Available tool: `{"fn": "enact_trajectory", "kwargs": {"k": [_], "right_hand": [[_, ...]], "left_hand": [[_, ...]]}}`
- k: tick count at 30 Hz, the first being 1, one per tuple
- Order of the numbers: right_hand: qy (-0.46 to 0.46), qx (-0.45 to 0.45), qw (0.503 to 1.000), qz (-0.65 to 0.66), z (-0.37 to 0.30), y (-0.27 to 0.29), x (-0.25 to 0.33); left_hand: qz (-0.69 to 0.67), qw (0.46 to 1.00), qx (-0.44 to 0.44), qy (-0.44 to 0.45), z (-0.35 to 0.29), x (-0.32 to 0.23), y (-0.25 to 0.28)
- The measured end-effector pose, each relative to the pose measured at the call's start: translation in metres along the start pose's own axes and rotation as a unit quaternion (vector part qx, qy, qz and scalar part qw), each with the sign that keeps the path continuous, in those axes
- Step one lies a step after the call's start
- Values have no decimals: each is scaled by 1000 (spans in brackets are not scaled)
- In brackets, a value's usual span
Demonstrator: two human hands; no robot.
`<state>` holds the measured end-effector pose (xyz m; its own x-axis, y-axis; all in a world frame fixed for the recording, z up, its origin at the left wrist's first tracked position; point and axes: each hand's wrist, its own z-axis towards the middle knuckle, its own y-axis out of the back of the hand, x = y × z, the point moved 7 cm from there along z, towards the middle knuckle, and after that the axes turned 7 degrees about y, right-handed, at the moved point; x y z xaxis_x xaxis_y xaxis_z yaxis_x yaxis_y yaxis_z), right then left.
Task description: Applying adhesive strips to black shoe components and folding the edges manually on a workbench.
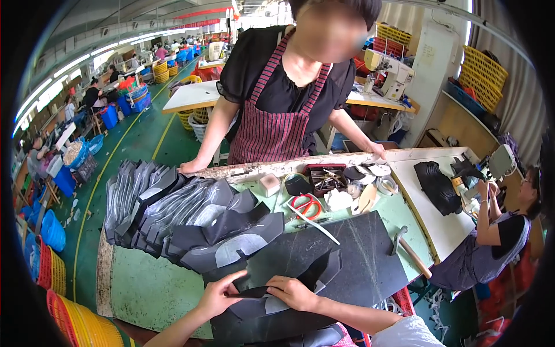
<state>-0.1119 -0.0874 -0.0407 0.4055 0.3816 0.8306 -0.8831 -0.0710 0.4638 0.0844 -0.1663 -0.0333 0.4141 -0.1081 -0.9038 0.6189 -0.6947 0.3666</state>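
Note:
Over a black mat (pixel 358 254), both my hands are on a curved black sheet piece with a grey patch (pixel 328 276), which looks like a shoe upper. My left hand (pixel 218 296) pinches the piece's left end, with one finger stretched out above it. My right hand (pixel 295 294) grips its folded near edge, fingertips close to the left hand. Part of the piece is hidden under my right hand. Beyond my hands lie stacks of similar black and grey pieces (pixel 179 214); the nearest one (pixel 243 246) shows a pale grey patch.
A hammer (pixel 411 251) rests at the mat's right edge. Red-handled scissors (pixel 305 207), a white strip (pixel 315 224) and a box of small tools (pixel 326 178) lie farther back. Across the bench a person in a striped apron (pixel 269 133) leans on the rim. Another person (pixel 491 231) sits at right.

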Motion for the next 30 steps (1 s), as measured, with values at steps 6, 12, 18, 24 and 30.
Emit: {"fn": "enact_trajectory", "kwargs": {"k": [6,12,18,24,30], "right_hand": [[65,6,992,-111,-3,-2,36],[93,58,971,-211,-7,-16,49],[120,103,941,-299,-9,-26,58],[135,127,913,-364,-7,-35,72],[86,195,905,-368,-18,-36,71]], "left_hand": [[214,949,-59,-223,3,-20,11],[292,881,-3,-373,13,-17,18],[431,776,21,-459,7,-7,22],[396,792,14,-463,5,-26,39],[307,919,44,-242,-36,-11,-46]]}}
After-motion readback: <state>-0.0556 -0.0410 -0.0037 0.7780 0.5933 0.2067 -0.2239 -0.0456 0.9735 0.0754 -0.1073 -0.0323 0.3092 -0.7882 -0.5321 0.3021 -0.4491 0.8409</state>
